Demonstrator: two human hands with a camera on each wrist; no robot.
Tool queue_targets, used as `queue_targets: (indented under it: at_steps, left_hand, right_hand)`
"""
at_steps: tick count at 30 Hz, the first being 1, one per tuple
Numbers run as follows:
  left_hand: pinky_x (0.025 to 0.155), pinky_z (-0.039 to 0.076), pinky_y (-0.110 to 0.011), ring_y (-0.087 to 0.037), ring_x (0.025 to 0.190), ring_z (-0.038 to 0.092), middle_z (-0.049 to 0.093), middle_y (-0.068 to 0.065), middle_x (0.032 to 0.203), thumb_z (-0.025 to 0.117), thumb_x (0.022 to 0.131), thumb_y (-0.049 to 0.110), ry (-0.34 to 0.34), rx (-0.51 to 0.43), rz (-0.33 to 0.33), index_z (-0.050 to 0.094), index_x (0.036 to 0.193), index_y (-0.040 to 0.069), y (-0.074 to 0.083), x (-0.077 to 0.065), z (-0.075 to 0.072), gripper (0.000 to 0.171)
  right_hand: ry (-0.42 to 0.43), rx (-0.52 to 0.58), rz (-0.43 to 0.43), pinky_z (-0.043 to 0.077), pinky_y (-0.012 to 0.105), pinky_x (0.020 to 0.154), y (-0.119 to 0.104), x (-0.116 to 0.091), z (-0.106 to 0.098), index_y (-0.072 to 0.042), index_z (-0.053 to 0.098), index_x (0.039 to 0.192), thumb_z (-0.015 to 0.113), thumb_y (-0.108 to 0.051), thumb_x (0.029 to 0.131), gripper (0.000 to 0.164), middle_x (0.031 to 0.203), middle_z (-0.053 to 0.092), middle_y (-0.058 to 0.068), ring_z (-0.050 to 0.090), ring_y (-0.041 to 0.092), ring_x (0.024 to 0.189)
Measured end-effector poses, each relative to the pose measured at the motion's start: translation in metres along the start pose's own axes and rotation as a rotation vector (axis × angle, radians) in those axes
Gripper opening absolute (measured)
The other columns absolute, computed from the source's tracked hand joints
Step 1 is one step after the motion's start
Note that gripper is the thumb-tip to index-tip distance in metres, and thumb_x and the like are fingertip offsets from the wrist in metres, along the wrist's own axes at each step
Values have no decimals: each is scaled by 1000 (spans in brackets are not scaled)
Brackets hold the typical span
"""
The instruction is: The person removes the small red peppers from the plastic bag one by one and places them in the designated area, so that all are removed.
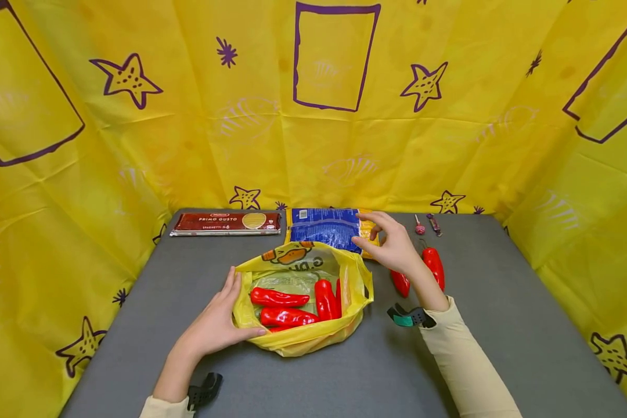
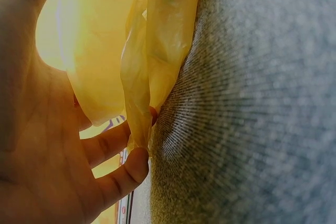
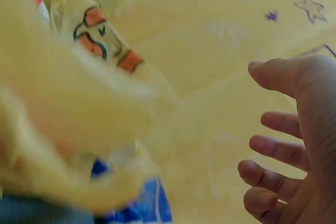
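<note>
A yellow plastic bag (image 1: 313, 342) lies with its mouth spread, several red peppers (image 1: 279, 298) visible inside it. My left hand (image 1: 216, 319) holds the bag's left rim, thumb along the front edge and fingers at the back left. In the left wrist view, fingertips (image 2: 137, 163) touch a fold of the bag. My right hand (image 1: 394, 244) hovers past the bag's right side, above a blue and yellow packet (image 1: 324, 226). Its fingers are loosely bent and parted, holding nothing, as the right wrist view also shows. Part of the packet is hidden behind the bag and right hand.
A dark red spaghetti pack (image 1: 224, 224) lies at the back left. Two more red peppers, one (image 1: 433, 264) farther right and another (image 1: 399, 283) partly behind my right forearm, lie right of the bag. Beyond them are a lollipop (image 1: 420, 226) and a small wrapped sweet (image 1: 434, 224).
</note>
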State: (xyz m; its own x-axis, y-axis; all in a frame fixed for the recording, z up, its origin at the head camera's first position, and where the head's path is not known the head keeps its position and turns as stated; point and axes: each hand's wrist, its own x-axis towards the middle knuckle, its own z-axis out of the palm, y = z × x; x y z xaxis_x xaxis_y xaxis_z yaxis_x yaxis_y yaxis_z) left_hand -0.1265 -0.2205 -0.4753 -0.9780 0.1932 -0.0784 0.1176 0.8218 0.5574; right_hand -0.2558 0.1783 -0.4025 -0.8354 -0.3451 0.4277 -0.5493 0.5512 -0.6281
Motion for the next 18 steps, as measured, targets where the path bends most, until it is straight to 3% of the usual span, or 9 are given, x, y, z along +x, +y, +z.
queue_targets:
  at_steps: [9,18]
  left_hand:
    - [113,32,-77,-58,155,21,-7,-16,178,80,74,79,5,-4,-1,5,171,5,-1,0,1,143]
    - [113,33,-77,-58,155,21,-6,-17,178,81,74,79,11,-8,12,7,170,3,-2,0,1,143]
  right_hand:
    - [-133,57,-51,44,33,63,-27,33,34,-11,68,141,81,-26,96,50,134,68,11,62,31,85]
    - [-268,95,-61,47,32,65,-40,59,66,-14,68,142,79,-32,98,48,133,71,6,63,16,84]
